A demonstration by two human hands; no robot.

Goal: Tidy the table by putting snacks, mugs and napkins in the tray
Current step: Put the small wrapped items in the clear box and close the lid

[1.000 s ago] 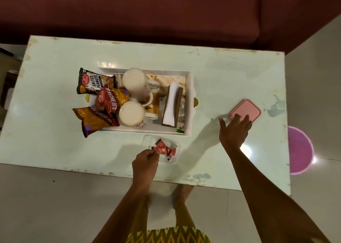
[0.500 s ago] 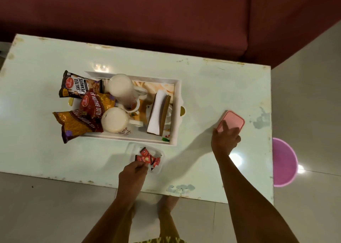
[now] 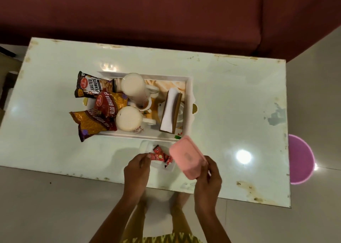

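A white tray (image 3: 190,102) on the table holds two white mugs (image 3: 132,87) (image 3: 129,119), a napkin holder (image 3: 170,112) with white napkins, and three snack packets (image 3: 92,87) leaning over its left rim. Just in front of the tray sits a small clear container (image 3: 172,166) with red candy wrappers (image 3: 158,153). My left hand (image 3: 137,169) grips the container's near left edge. My right hand (image 3: 207,176) holds a pink lid (image 3: 186,156) tilted above the container's right side.
The pale, worn table (image 3: 239,99) stands before a dark red sofa (image 3: 147,12). A pink round object (image 3: 300,159) lies on the floor past the table's right edge. My feet show under the near edge.
My right hand picked up the pink lid from the right of the table and carried it left to the candy container. My left hand stayed at the container.
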